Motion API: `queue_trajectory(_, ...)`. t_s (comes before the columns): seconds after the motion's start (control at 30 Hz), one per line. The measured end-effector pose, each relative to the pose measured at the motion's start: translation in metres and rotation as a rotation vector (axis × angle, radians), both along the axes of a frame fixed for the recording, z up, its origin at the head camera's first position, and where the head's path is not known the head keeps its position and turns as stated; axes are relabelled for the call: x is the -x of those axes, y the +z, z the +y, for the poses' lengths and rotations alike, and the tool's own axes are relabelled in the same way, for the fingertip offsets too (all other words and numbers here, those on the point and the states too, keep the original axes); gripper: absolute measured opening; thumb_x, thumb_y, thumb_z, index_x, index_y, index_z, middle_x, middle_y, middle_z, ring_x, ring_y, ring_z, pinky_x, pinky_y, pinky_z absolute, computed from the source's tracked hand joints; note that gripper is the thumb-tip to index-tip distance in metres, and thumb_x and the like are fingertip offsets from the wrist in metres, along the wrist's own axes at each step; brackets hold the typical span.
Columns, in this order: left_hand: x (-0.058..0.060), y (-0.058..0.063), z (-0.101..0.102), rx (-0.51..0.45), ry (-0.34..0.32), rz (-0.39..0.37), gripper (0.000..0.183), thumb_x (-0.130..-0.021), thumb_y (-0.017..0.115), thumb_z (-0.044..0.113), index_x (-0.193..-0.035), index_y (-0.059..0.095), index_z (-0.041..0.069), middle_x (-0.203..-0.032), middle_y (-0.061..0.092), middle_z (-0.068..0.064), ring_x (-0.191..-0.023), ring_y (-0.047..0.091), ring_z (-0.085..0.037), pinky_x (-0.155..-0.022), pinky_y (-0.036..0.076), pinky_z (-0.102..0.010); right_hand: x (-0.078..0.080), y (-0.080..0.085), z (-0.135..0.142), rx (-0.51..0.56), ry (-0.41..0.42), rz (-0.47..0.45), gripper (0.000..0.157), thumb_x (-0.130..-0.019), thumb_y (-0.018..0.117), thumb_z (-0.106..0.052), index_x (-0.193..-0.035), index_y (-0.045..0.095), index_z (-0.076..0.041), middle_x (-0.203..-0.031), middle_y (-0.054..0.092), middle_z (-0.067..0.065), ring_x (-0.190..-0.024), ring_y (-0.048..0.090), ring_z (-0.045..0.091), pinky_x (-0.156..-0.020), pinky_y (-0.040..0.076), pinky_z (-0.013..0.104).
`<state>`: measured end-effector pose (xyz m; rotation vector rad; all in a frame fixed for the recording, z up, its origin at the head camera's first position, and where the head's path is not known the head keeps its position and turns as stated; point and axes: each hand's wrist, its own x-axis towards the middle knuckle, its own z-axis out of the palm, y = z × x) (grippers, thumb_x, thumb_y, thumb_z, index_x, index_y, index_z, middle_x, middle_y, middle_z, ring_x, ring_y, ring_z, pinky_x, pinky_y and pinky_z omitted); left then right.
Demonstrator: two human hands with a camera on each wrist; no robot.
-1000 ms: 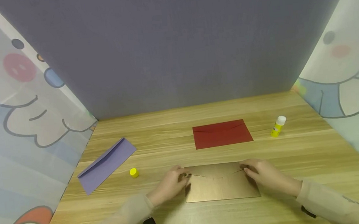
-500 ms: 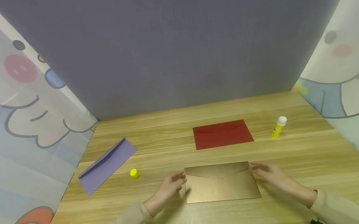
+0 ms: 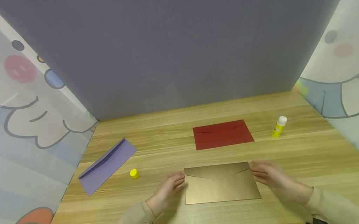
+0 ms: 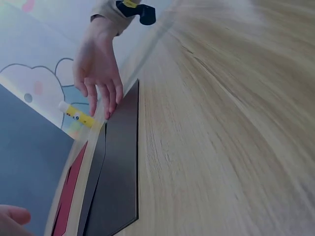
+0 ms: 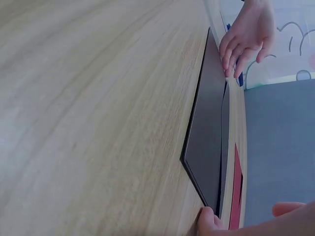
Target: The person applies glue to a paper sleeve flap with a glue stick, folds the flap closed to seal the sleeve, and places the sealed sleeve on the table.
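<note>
A gold-brown envelope (image 3: 222,189) lies lengthwise before me, its flap along the far edge folded down. In the right wrist view a thin dark gap shows under the flap of this envelope (image 5: 209,118). My left hand (image 3: 167,190) is at the envelope's left short side, fingertips right at its edge, fingers loosely bent. Mirroring it, my right hand (image 3: 274,179) has its fingertips at the right short side near the far corner. Neither hand grips anything. The left wrist view shows the right hand (image 4: 100,69) from across, fingers pointing down to the envelope.
A red envelope (image 3: 224,136) lies beyond the gold-brown one. To the left are a purple envelope (image 3: 108,167), its flap partly raised, and a small yellow cap (image 3: 134,174). A yellow glue stick (image 3: 278,128) with a white end stands at right. A grey panel (image 3: 174,49) rises behind the wooden table.
A second ago both hands held the envelope's far corners over the flap. They have drawn outward off the flap and now sit at the two short sides.
</note>
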<state>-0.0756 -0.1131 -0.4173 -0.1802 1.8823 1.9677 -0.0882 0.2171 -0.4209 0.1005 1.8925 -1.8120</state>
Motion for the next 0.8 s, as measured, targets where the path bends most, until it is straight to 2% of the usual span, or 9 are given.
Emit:
queue_trajectory(0.17,0.002,-0.003,0.003,-0.009,0.046,-0.021,0.052,-0.089,0.043,0.012,-0.124,0.024,-0.021,-0.131,0.027,-0.033,-0.120,0.029,-0.043,-0.100,0.031,-0.046,0.001,0.000,-0.002,0.012,-0.033,-0.007,0.054,-0.094,0.032,-0.011,-0.132,0.007,0.018,-0.135,0.014,0.037,-0.122,0.029,0.040,-0.101,0.028,0.046)
queue_trajectory(0.3,0.005,-0.004,0.006,-0.017,0.061,-0.022,0.055,-0.089,0.044,0.012,-0.125,0.022,-0.022,-0.133,0.024,-0.034,-0.121,0.028,-0.043,-0.101,0.030,-0.045,0.004,0.001,-0.005,0.042,-0.052,-0.008,0.055,-0.094,0.032,-0.011,-0.132,0.006,0.018,-0.136,0.009,0.037,-0.125,0.020,0.044,-0.103,0.023,0.047)
queue_trajectory(0.43,0.008,-0.003,0.008,-0.028,0.083,-0.025,0.058,-0.088,0.047,0.012,-0.126,0.021,-0.022,-0.132,0.025,-0.034,-0.119,0.031,-0.041,-0.100,0.031,-0.044,0.006,0.004,-0.008,0.040,-0.027,0.019,0.056,-0.094,0.032,-0.012,-0.132,0.004,0.019,-0.137,0.006,0.037,-0.126,0.013,0.045,-0.103,0.022,0.045)
queue_trajectory(0.6,0.014,-0.003,0.012,0.016,0.103,-0.002,0.057,-0.088,0.047,0.013,-0.127,0.023,-0.021,-0.134,0.025,-0.032,-0.117,0.033,-0.037,-0.098,0.032,-0.045,0.011,0.007,-0.012,-0.036,-0.006,0.082,0.054,-0.094,0.033,-0.010,-0.132,0.008,0.019,-0.138,0.010,0.034,-0.127,0.015,0.042,-0.103,0.022,0.044)
queue_trajectory(0.8,0.027,-0.001,0.017,0.053,0.108,-0.004,0.056,-0.088,0.045,0.015,-0.130,0.024,-0.016,-0.136,0.023,-0.029,-0.122,0.027,-0.041,-0.102,0.023,-0.049,0.022,0.010,-0.016,-0.204,-0.005,0.164,0.050,-0.093,0.035,-0.010,-0.133,0.018,0.015,-0.136,0.020,0.032,-0.125,0.022,0.042,-0.103,0.023,0.047)
